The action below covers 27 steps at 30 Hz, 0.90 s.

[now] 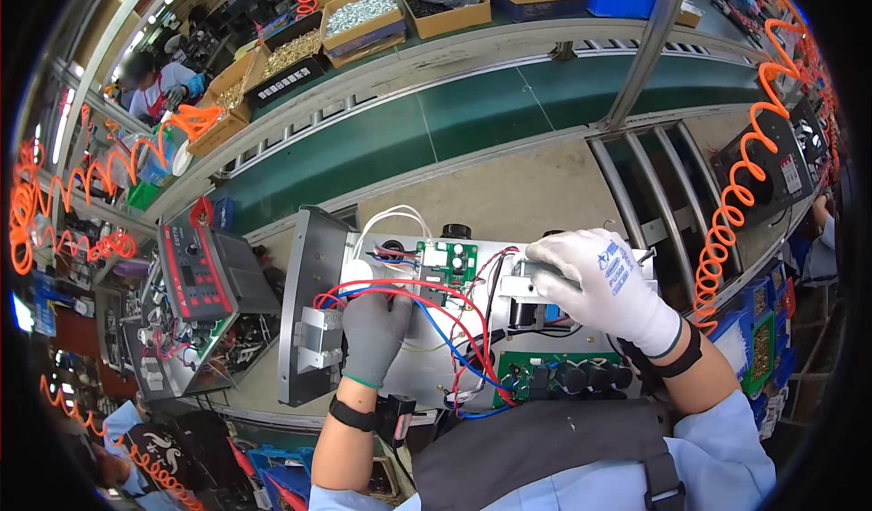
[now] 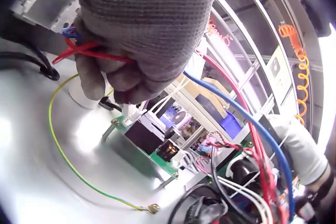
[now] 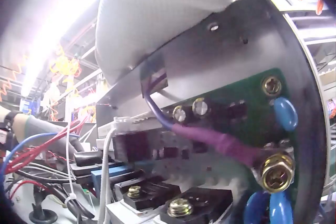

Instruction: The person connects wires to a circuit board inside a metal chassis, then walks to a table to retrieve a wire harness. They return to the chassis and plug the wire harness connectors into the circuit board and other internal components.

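An open machine chassis [image 1: 418,379] with a dark end panel [image 1: 309,302] lies before me. My grey-gloved left hand [image 1: 380,334] is over its left part, and the left wrist view shows curled fingers around red wires [image 2: 86,50]. A yellow-green wire [image 2: 64,153] with a ring terminal hangs near that hand. On the right, my white-gloved right hand [image 1: 604,279] grips a metal panel [image 3: 215,50] at its upper edge; its fingertips are hidden in the right wrist view. That panel bears a green circuit board [image 3: 241,95] and a purple-sleeved wire [image 3: 215,137] bolted to it.
A capacitor board [image 1: 595,379] sits at the chassis's near side, a small green board [image 1: 454,258] at its far side. Another machine with a red-framed panel [image 1: 195,275] stands left. Rollers [image 1: 649,175] lie beyond right; orange coiled hoses [image 1: 740,193] hang at both sides.
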### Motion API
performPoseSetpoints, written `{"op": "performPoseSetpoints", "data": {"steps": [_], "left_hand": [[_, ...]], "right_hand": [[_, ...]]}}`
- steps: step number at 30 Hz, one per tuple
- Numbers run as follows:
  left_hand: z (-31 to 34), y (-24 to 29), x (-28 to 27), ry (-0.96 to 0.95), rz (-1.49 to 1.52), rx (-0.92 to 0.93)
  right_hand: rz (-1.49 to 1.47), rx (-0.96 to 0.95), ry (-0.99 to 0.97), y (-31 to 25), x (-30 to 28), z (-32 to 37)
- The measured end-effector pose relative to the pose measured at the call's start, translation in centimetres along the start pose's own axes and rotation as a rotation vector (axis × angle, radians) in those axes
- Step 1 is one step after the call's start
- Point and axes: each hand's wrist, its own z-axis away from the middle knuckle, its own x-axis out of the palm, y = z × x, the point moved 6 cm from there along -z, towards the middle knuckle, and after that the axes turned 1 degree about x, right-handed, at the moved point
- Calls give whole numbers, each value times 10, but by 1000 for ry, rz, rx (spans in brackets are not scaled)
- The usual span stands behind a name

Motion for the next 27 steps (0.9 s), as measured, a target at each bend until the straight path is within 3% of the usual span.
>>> {"op": "performPoseSetpoints", "data": {"steps": [7,16,20,22,27], "left_hand": [[-2,6,-1,-26,26,-10],[-3,14,0,-98,46,163],[-3,10,5,-95,-7,147],[-3,11,4,22,57,171],[-7,9,12,-84,-21,77]], "right_hand": [[-5,-19,32,1,-2,2],[9,-4,36,0,-3,2],[-6,6,17,-1,-3,0],[-23,17,-13,-2,-1,-1],[-28,40,1,-3,-2,-3]]}}
